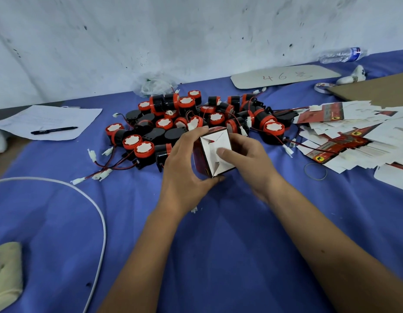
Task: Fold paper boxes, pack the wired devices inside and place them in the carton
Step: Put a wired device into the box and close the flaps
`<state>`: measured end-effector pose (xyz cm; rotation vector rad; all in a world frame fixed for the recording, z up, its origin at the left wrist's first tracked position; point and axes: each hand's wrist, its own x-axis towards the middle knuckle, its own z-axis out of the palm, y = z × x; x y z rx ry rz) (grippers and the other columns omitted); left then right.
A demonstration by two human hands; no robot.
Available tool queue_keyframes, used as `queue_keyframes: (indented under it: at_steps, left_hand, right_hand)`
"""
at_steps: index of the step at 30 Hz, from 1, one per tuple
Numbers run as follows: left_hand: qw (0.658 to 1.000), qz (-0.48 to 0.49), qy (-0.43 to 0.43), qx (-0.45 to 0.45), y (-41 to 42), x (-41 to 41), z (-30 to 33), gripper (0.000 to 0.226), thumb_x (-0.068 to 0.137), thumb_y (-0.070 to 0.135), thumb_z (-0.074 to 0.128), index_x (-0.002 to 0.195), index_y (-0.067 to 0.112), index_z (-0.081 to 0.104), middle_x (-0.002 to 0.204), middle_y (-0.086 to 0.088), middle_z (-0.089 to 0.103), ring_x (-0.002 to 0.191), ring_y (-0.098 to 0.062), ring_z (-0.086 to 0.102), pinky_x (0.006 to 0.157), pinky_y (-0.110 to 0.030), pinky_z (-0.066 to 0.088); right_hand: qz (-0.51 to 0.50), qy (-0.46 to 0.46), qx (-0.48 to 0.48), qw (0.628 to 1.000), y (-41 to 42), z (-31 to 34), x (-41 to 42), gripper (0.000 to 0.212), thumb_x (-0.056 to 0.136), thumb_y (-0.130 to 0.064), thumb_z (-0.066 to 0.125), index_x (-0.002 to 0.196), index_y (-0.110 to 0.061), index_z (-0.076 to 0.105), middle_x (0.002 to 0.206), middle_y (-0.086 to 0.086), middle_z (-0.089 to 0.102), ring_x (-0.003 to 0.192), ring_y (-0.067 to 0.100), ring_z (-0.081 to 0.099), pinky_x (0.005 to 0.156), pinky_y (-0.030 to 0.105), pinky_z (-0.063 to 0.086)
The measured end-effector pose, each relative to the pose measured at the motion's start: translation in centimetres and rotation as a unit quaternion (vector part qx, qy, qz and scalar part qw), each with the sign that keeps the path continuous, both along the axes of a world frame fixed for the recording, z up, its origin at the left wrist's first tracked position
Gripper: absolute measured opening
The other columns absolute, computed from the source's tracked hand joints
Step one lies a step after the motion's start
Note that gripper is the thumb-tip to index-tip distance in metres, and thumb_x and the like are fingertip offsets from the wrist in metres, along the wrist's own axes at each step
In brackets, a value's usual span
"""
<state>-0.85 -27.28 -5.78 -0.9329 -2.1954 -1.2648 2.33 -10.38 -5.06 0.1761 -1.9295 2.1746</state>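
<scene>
Fingers of both hands are closing around one small paper box (213, 152), held just above the blue cloth (218, 245) in front of the heap of wired devices (196, 118). I am cupping its red side with the left hand (187, 163), curled tight, while the right hand (245, 159) is pressing a thumb onto the white interlocking end flaps. Risk, as I am judging it: uneven thumb pressure could be buckling a flap inward or letting a tab spring free, leaving an end that opens under a device's weight. Flat box blanks (345, 136) are lying well apart at right; no carton is identifiable.
</scene>
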Motion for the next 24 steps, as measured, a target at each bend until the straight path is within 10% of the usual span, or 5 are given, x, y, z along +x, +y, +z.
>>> queue_keyframes:
  at_steps: [5, 11, 13, 17, 24]
  left_hand:
    - [1.0, 0.008, 0.01, -0.001, 0.0, 0.0, -0.1, 0.089, 0.067, 0.032, 0.094, 0.142, 0.034, 0.047, 0.139, 0.019, 0.054, 0.13, -0.011, 0.054, 0.104, -0.02, 0.045]
    - [0.999, -0.008, -0.032, -0.005, -0.1, -0.4, -0.3, 0.093, 0.064, 0.039, 0.094, 0.143, 0.028, 0.045, 0.143, 0.011, 0.05, 0.136, -0.018, 0.049, 0.11, -0.042, 0.046]
    - [0.995, -0.048, -0.088, 0.01, -0.1, -0.5, -0.4, 0.085, 0.069, 0.042, 0.088, 0.141, 0.023, 0.046, 0.142, 0.007, 0.051, 0.135, -0.018, 0.05, 0.11, -0.041, 0.046]
    - [0.934, -0.09, -0.286, 0.193, 0.4, -0.1, -0.5, 0.056, 0.083, 0.051, 0.064, 0.129, 0.021, 0.052, 0.129, -0.002, 0.062, 0.125, -0.023, 0.06, 0.1, -0.04, 0.053]
    - [0.93, 0.017, -0.291, 0.224, 0.8, -0.2, -0.6, 0.04, 0.083, 0.029, 0.051, 0.122, 0.026, 0.05, 0.11, 0.011, 0.066, 0.095, -0.003, 0.067, 0.071, -0.02, 0.054]
  right_hand:
    - [-0.01, 0.016, 0.042, 0.999, -0.3, -0.5, -0.2, 0.026, 0.093, -0.016, 0.062, 0.116, -0.026, 0.068, 0.111, -0.005, 0.075, 0.104, 0.014, 0.071, 0.083, 0.026, 0.058]
    - [0.037, 0.003, -0.05, 0.998, 1.0, 0.6, 0.2, 0.026, 0.085, -0.019, 0.072, 0.11, -0.011, 0.068, 0.104, 0.005, 0.074, 0.097, 0.018, 0.07, 0.08, 0.027, 0.056]
    - [-0.058, 0.08, 0.15, 0.984, 1.3, 0.9, 0.5, 0.032, 0.081, -0.02, 0.079, 0.108, -0.011, 0.066, 0.1, 0.002, 0.073, 0.093, 0.02, 0.069, 0.084, 0.035, 0.056]
    - [-0.103, 0.19, 0.521, 0.826, 0.8, 0.6, 0.5, 0.041, 0.08, -0.021, 0.079, 0.118, -0.012, 0.07, 0.11, 0.002, 0.071, 0.105, 0.025, 0.062, 0.096, 0.043, 0.046]
    - [-0.213, 0.193, 0.269, 0.919, 2.3, 1.1, 0.3, 0.032, 0.099, -0.02, 0.05, 0.093, -0.002, 0.076, 0.091, 0.007, 0.073, 0.085, 0.024, 0.068, 0.069, 0.049, 0.055]
